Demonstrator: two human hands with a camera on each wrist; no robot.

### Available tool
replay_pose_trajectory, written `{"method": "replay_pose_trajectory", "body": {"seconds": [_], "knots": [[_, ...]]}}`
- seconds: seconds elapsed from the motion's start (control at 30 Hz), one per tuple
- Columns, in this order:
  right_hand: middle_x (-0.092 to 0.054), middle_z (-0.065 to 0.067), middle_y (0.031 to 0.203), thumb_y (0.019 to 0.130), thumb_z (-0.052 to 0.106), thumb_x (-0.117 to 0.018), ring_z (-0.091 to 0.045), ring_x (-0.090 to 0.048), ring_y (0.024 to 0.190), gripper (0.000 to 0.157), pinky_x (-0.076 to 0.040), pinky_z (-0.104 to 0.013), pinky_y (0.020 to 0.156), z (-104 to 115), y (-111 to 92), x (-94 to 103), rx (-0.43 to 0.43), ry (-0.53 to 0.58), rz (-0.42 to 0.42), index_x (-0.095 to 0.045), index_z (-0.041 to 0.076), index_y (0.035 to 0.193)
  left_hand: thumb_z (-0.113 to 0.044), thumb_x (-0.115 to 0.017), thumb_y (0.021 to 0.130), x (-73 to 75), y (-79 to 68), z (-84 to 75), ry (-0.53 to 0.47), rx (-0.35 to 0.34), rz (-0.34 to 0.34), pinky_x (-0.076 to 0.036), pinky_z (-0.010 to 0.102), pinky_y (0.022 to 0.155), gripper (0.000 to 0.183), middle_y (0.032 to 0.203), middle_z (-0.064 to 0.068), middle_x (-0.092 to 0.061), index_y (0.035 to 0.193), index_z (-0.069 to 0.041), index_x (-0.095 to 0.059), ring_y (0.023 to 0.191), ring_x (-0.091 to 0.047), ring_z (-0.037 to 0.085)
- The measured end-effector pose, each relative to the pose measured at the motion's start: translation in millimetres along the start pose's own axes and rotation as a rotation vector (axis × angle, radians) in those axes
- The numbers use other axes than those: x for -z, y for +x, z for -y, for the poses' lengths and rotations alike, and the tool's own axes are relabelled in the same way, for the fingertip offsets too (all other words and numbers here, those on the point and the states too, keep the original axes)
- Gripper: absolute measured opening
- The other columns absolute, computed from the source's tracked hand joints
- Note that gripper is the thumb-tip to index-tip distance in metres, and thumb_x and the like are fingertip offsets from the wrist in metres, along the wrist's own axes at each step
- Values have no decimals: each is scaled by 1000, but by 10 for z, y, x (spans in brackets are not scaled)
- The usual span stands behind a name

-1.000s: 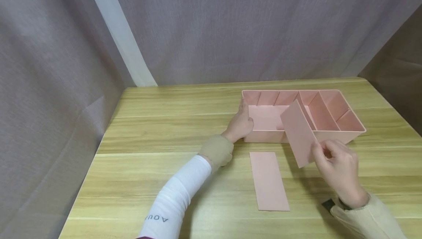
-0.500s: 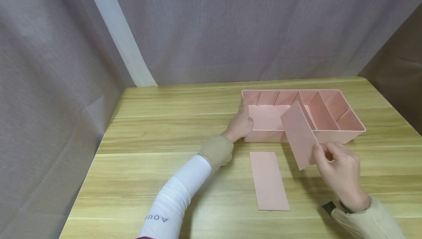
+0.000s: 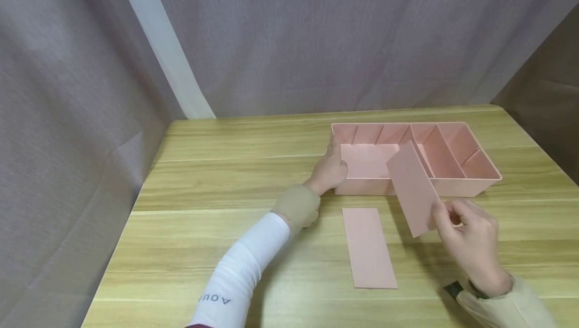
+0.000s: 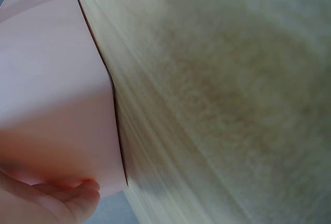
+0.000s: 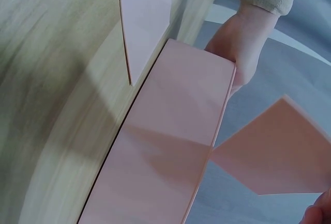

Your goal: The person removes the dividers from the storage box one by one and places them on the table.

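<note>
A long pink organizer box (image 3: 366, 186) sits on the table, several sections visible inside. My left hand (image 3: 329, 170) holds its left end, thumb over the rim and fingers along the outer wall; the left wrist view shows fingertips (image 4: 85, 193) against that wall. Between thumb and fingers, my right hand (image 3: 472, 240) pinches the edge of a flat pink divider panel (image 3: 411, 190). The panel is tilted and raised, overlapping the box's front rim in the head view. A second pink divider panel (image 3: 370, 247) lies flat on the table in front of the box.
Thin dividers (image 3: 445, 153) stand across the right part of the box, while its left part shows bare floor (image 3: 364, 159). Grey curtains (image 3: 316, 36) hang behind and beside the wood-grain table (image 3: 217, 182).
My right hand has shifted slightly right and toward the front edge, taking the pinched divider panel with it. The left hand and box have stayed put.
</note>
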State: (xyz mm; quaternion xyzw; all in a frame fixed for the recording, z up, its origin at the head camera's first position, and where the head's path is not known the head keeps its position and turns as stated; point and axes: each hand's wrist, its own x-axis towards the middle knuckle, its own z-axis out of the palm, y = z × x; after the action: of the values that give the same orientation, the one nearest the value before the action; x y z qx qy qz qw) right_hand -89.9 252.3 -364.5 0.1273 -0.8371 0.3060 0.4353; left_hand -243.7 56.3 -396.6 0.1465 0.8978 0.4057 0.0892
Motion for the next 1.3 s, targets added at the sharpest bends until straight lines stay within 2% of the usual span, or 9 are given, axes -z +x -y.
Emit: {"method": "replay_pose_trajectory", "body": {"seconds": [0.17,0.4,0.43,0.57,0.7,0.97,1.0,1.2,1.3], "knots": [[-44,7,51,73,7,-53,14,-34,60,25,-29,-8,52,6,-14,13,-8,1,-1,-52,1,48,-9,-35,88,0,1,2,3,-3,2,-34,24,34,70,149,8,8,141,-6,11,45,-36,16],[-46,-7,48,73,8,-53,14,-34,61,27,-29,-8,52,28,-29,36,-3,1,-11,-51,0,48,-9,-34,89,5,3,3,-11,-8,8,-33,24,33,70,149,5,12,141,-7,12,46,-38,19],[-46,-7,48,73,8,-53,14,-34,61,27,-29,-7,52,30,-32,40,-5,1,-12,-51,0,48,-9,-34,88,5,2,1,-6,-9,5,-34,24,34,70,149,5,12,141,-7,12,52,-43,20],[-46,-7,48,74,8,-53,14,-34,61,27,-28,-6,53,39,-45,51,-14,-4,-12,-52,-1,48,-9,-34,88,2,3,2,-1,-9,2,-35,24,34,70,149,5,11,141,-6,11,54,-45,21],[-48,-10,48,73,7,-54,13,-35,60,25,-29,-7,52,47,-63,63,-21,-5,-6,-52,0,49,-9,-34,88,1,1,5,-3,-4,7,-33,24,33,70,149,4,13,141,-7,12,42,-34,16],[-48,-5,48,74,6,-54,15,-34,62,27,-29,-3,55,69,-102,79,-29,7,-7,-50,1,48,-9,-34,89,3,-2,6,-8,-5,8,-36,25,35,70,148,4,13,141,-8,13,52,-43,19],[-48,-4,49,74,6,-55,14,-35,62,27,-28,-3,56,-63,-174,60,-28,17,-10,-51,4,48,-9,-34,89,2,-2,6,-9,-6,8,-36,25,35,70,148,4,13,141,-8,13,51,-42,19],[-50,7,52,73,3,-61,6,-39,58,25,-28,-6,53,-421,-366,23,-18,97,-20,-55,14,51,-8,-34,88,3,-1,9,-23,-9,9,-33,24,32,71,148,4,13,141,-9,14,40,-32,14],[-50,3,52,73,3,-58,8,-38,60,25,-29,-5,54,-276,-305,59,-12,69,-1,-54,10,50,-8,-34,88,3,-1,12,-27,-11,9,-33,24,32,71,148,4,14,141,-8,14,41,-33,15]]}}
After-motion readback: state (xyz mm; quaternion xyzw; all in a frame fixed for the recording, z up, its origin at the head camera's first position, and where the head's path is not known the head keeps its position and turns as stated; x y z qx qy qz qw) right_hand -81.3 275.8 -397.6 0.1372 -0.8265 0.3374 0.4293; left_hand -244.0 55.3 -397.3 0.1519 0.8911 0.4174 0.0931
